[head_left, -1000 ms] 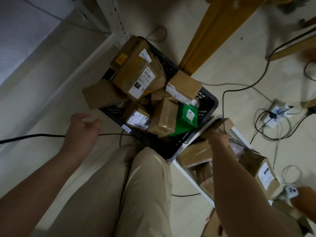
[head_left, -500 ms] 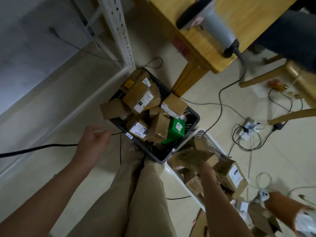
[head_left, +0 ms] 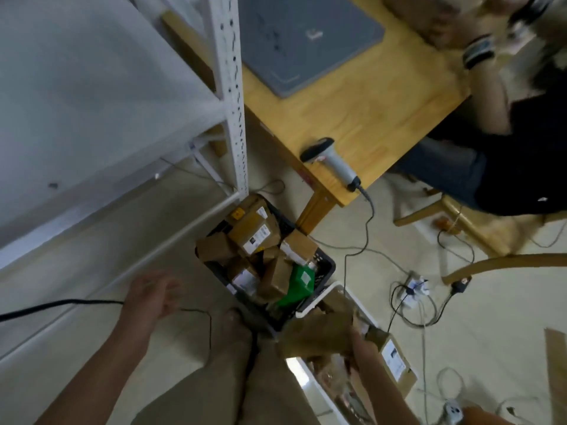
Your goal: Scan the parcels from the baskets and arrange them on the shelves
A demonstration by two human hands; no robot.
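Gripping a brown parcel (head_left: 313, 335) in the right hand (head_left: 360, 342), just above the white basket (head_left: 317, 297), with the left hand (head_left: 152, 297) loose and empty. Carry it to the scanner (head_left: 333, 162) on the surface (head_left: 352, 96), label turned outward.

A wooden desk (head_left: 368, 96) is seen in the upper middle. A flat grey pad (head_left: 306, 41) is laid toward the desk's far end. At the desk's right side, a person in dark clothing (head_left: 506, 167) is seated on a wooden chair (head_left: 484, 231). On the floor beyond the desk's near corner, a white power strip (head_left: 414, 285) is ringed by tangled cables (head_left: 428, 315).
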